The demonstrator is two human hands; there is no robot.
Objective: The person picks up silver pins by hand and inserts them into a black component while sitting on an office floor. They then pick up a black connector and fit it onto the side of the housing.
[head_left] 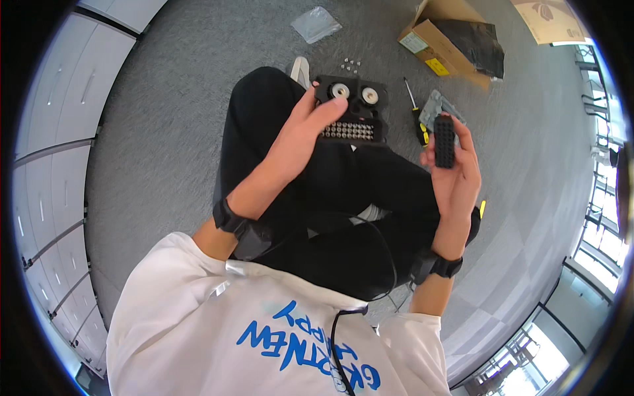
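Observation:
My left hand (pixel 294 140) grips the left side of an open black case (pixel 379 113), its thumb lying across the front. Two round silver discs (pixel 370 96) sit in the far part of that case, and rows of small metal bits (pixel 350 131) fill the near part. The case rests over my crossed legs. Off to the right, my right hand (pixel 457 175) is closed around a black rectangular block (pixel 444 142) with rows of small holes or studs on its face. It is held upright, apart from the case.
Beyond the right hand lie a grey plastic piece (pixel 436 102) and a yellow-black screwdriver (pixel 417 113). Several small metal pieces (pixel 351 65) are scattered past the case. Farther off are a clear plastic bag (pixel 316 25) and an open cardboard box (pixel 432 47). White cabinets (pixel 56 165) line the left.

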